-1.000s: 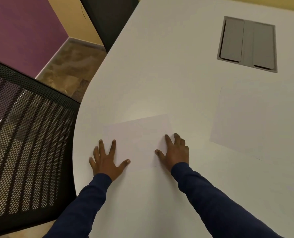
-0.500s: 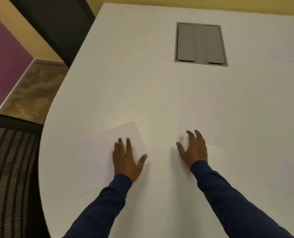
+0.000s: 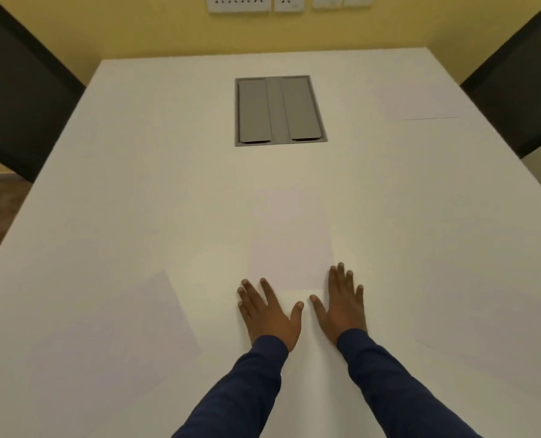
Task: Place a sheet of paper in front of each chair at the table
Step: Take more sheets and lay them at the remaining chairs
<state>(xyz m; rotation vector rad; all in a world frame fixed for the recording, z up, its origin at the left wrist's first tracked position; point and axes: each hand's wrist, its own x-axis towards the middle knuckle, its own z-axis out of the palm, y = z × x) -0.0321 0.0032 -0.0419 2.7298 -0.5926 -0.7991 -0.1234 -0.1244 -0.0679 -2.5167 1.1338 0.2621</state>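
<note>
A white sheet of paper (image 3: pixel 289 238) lies flat in the middle of the white table (image 3: pixel 168 153), long side pointing away from me. My left hand (image 3: pixel 267 311) rests flat with fingers spread at its near left corner. My right hand (image 3: pixel 343 301) lies flat at its near right corner, fingertips on the sheet's edge. Neither hand grips anything. Another sheet (image 3: pixel 130 336) lies at the near left, one (image 3: pixel 490 330) at the near right, and one (image 3: pixel 416 101) at the far right in front of a dark chair (image 3: pixel 522 80).
A second dark chair (image 3: pixel 19 96) stands at the far left of the table. A grey cable hatch (image 3: pixel 278 110) is set into the tabletop's middle. A yellow wall with sockets (image 3: pixel 289 2) runs behind the far edge.
The view has swung right from the left chair to the table's middle. My left hand has left the near-left sheet, and both hands now rest at the middle sheet's near end.
</note>
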